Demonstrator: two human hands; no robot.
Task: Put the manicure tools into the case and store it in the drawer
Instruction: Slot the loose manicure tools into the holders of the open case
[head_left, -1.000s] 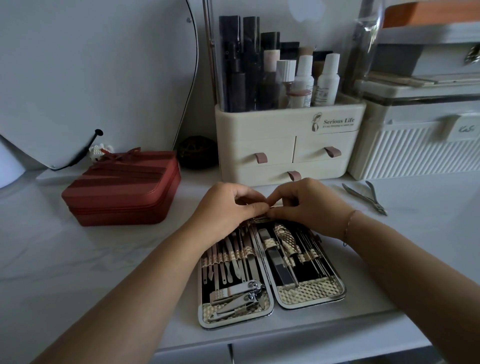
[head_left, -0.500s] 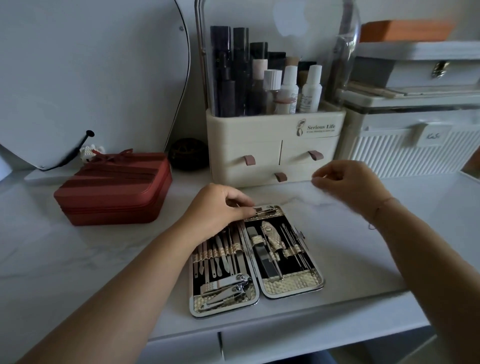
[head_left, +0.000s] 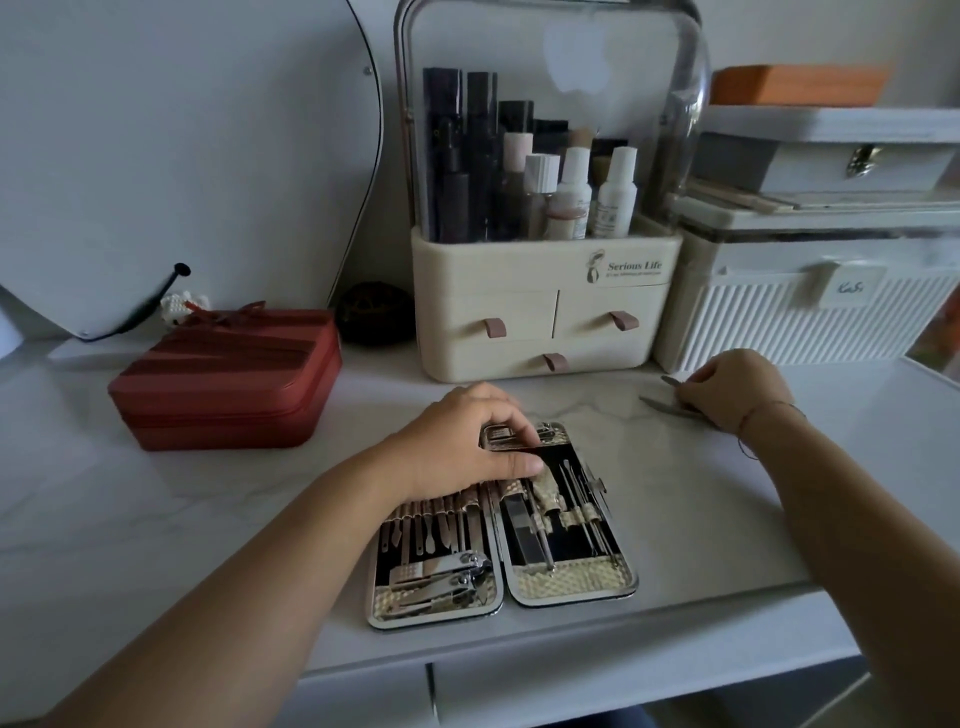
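The manicure case (head_left: 571, 590) is lying wide open and flat near the front edge of the desk (head_left: 208, 519), both halves packed with little metal tools in their loops. The left hand (head_left: 462, 447) sits on the far end of it, fingers bent over the top edge, thumb across the black lining of the right half. Honestly can't tell if that grip is pinching a tool or just pressing down. The right hand (head_left: 732, 389) is off to the right, well apart from the case, grip clamped on a pair of nippers (head_left: 667, 405) resting on the desk, handles poking out leftward. Behind sits a cream organiser (head_left: 545, 312), little drawers shut, with a red zip box (head_left: 223, 379) to its left.
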